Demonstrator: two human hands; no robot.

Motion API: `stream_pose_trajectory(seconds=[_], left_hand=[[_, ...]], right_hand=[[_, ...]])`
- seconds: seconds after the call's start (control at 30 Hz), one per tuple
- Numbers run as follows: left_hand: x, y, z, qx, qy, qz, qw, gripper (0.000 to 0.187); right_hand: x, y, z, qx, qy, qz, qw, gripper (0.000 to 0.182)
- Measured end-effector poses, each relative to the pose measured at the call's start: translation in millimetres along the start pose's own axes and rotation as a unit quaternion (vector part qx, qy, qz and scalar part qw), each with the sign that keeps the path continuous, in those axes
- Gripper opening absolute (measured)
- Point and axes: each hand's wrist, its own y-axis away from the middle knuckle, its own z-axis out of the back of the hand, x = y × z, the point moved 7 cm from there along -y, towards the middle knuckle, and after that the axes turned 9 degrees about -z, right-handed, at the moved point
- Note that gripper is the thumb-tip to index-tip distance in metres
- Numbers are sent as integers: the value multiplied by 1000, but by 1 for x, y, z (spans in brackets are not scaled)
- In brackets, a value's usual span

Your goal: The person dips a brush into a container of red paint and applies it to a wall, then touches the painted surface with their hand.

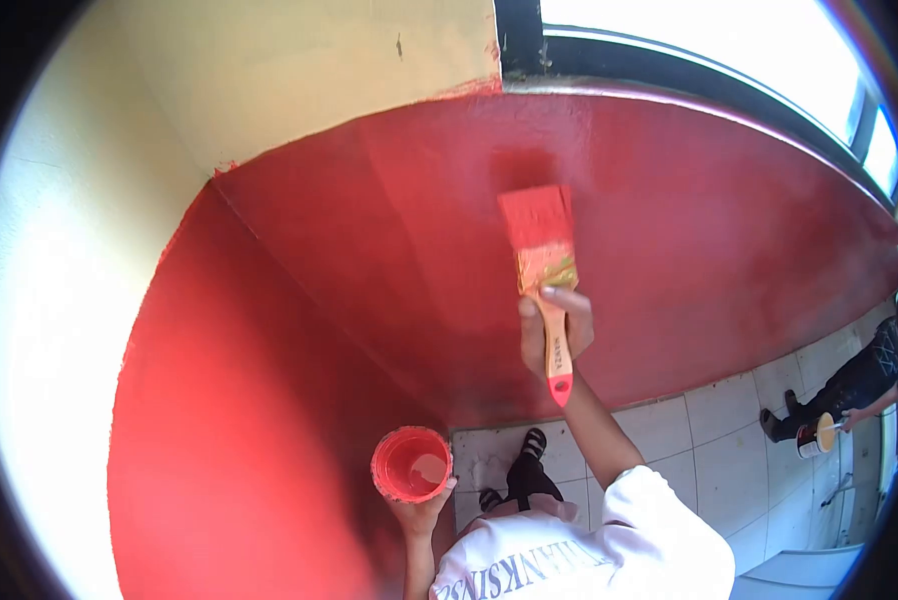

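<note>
My right hand (557, 325) is closed round the wooden handle of a wide paintbrush (546, 250). The brush points up, its bristles coated in red, in front of the red-painted wall (669, 240); whether the tip touches the wall is hard to tell. A darker red patch shows just above the bristles. Lower down, my left hand (424, 512) holds a small round tub (412, 464) from below and the side. Its rim and inside are red, with a paler patch at the bottom.
Cream wall (319, 70) borders the red at upper left, and a dark window frame (669, 65) runs along the upper right. On the tiled floor (719, 430) at right, another person (854, 385) holds a tin (809, 440). A pale surface (799, 570) shows at bottom right.
</note>
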Motion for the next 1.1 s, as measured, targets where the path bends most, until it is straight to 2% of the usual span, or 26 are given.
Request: stream_pose_trajectory(seconds=[0.1, 0.2, 0.33, 0.37, 0.47, 0.57, 0.8, 0.9, 1.1], left_hand=[[-3, -9, -1, -23, -15, -81, 996, 80], [12, -10, 1, -19, 1, -65, 998, 81], [11, -9, 6, -18, 20, -42, 999, 92], [5, -9, 4, -19, 14, -49, 999, 92], [-2, -17, 0, -12, 11, -31, 999, 92], [13, -12, 7, -3, -17, -12, 1000, 91], [21, -3, 17, 15, -65, 4, 998, 93], [27, 4, 24, 34, -110, 10, 993, 91], [34, 17, 32, 8, -73, 67, 995, 87]], right_hand=[[3, -41, -7, -19, -36, 9, 999, 21], [6, -70, -15, -21, -60, -2, 998, 21], [2, -68, -17, -18, -46, -39, 998, 21], [-1, -61, -15, -7, -46, -54, 997, 22], [-11, -35, -14, -1, -17, -10, 1000, 24], [-26, -2, -9, 7, -15, -51, 999, 26], [-48, 76, -8, 24, 9, -66, 997, 27], [-66, 108, -4, 26, 0, -89, 996, 27], [-98, 198, 4, 53, 17, -173, 983, 26]])
